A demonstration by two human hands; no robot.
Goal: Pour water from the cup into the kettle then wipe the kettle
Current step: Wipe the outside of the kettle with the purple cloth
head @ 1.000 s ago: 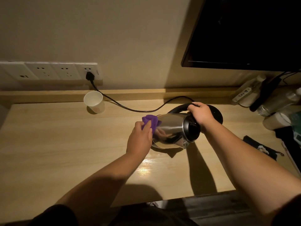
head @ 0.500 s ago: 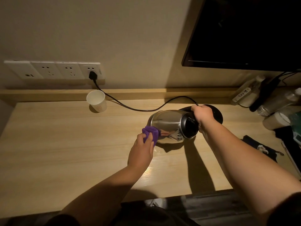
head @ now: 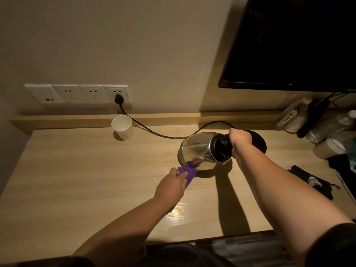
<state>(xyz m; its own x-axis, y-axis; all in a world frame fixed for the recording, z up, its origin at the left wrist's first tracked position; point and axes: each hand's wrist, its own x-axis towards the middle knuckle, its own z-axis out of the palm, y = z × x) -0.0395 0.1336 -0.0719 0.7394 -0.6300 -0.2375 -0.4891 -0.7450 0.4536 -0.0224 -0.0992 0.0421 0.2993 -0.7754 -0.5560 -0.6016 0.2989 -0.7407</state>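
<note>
Now wiping. Kettle (head: 200, 149) tipped on side over table (head: 77, 170), just right of cup (head: 122, 127). My right hand (head: 239, 140) grip closed round its handle; left hand (head: 170, 186) grip pinching purple cloth (head: 187, 173) against lower shell. I judge polished steel slippery, heavy with water, so hold by handle. Cloth soft; paper cup light, easily crushed.

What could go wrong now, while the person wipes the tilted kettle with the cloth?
1. The kettle is tipped far over, held only by the right hand at its handle. If it holds water, some may leak at the lid onto the wooden table.
2. The left hand presses the purple cloth at the kettle's lower edge; a hard push could twist the kettle in that one-handed hold.
3. The black power cord lies just behind; spilled water might reach it.
</note>
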